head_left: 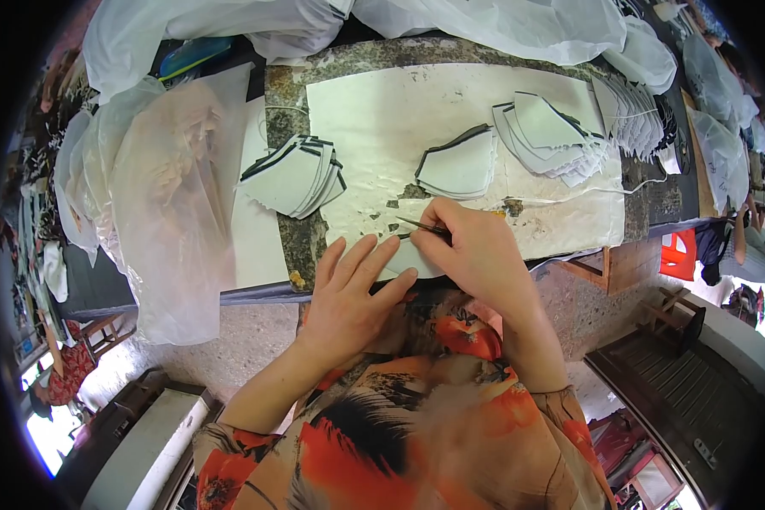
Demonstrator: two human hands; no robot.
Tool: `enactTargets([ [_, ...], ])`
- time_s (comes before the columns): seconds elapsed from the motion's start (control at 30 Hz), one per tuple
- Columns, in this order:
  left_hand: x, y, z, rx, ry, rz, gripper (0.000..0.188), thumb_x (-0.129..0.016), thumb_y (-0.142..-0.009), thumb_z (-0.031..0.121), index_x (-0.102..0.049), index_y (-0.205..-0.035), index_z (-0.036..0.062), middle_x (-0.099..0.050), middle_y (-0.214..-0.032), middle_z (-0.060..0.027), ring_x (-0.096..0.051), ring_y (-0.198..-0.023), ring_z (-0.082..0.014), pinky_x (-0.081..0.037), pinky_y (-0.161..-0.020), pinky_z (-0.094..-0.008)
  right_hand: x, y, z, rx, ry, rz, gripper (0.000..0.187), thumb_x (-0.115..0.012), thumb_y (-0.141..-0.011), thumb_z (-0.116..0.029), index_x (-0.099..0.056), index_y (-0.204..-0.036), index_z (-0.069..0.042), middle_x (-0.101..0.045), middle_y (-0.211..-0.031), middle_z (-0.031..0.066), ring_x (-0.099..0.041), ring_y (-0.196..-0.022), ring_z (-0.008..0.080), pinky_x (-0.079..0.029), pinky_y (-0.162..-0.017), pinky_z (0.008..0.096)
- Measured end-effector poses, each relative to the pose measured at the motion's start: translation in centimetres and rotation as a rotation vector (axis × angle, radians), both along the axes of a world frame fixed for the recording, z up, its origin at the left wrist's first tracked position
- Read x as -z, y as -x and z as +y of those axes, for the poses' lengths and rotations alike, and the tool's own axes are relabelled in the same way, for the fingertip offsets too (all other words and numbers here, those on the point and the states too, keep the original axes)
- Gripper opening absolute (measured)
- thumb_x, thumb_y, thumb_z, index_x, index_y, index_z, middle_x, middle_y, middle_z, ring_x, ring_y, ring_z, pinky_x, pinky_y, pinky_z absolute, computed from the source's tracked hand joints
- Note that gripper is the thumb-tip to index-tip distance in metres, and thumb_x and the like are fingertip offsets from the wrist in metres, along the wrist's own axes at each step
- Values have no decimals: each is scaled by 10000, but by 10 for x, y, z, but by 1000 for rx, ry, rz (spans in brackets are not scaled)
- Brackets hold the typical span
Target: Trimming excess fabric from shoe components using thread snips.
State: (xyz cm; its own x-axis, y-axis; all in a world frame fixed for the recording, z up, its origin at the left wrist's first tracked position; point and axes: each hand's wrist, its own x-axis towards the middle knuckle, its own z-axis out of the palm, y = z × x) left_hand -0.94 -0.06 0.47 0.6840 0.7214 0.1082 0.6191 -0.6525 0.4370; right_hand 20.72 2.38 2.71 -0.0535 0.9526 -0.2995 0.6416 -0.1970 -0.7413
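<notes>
Slim tool (422,225), long axis nearly crosswise, points leftward from the right hand (470,246)

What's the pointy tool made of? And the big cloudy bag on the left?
The pointed tool in the right hand is perhaps dark metal, being slim with a fine tip. The big bag seems thin, glossy plastic: see-through, wrinkled, catching light.
</notes>
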Motion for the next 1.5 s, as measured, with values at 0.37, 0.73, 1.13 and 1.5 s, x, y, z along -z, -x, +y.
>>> enactTargets([
  [0.37, -8, -15, -5, -112, 24, 65, 682, -767, -851, 398, -576, -1437, 105, -582, -1419, -66, -487, -1343, -286, -292, -1172, -505, 1, -6, -5, 12, -73, -119, 177, -664, -904, -253, -637, -907, -78, -676, -723, 140, -677, -712, 371, -510, -631, 474],
  [0.73, -11, -26, -3, -156, -37, 61, 537, -758, -874, 347, -645, -1337, 98, -626, -1306, -64, -523, -1256, -289, -332, -1117, -500, 2, -22, -4, 28, -55, -162, 224, -684, -913, -303, -655, -919, -82, -686, -734, 150, -684, -722, 372, -520, -635, 471],
  [1.13, -13, -32, 8, -151, -118, 17, 364, -754, -850, 186, -714, -1207, 126, -661, -1139, -49, -579, -1100, -269, -417, -986, -451, -4, -39, 0, 61, -25, 64, 226, -739, -885, -215, -653, -966, -22, -622, -705, 132, -578, -621, 239, -465, -606, 350],
  [1.5, -17, -28, 13, -37, -89, 91, 504, -674, -806, 122, -630, -1308, 138, -586, -1145, -45, -528, -1111, -269, -369, -1030, -493, -2, -49, -2, 78, 54, 6, 266, -658, -888, -312, -693, -938, -52, -680, -781, 168, -662, -775, 369, -503, -702, 448],
])
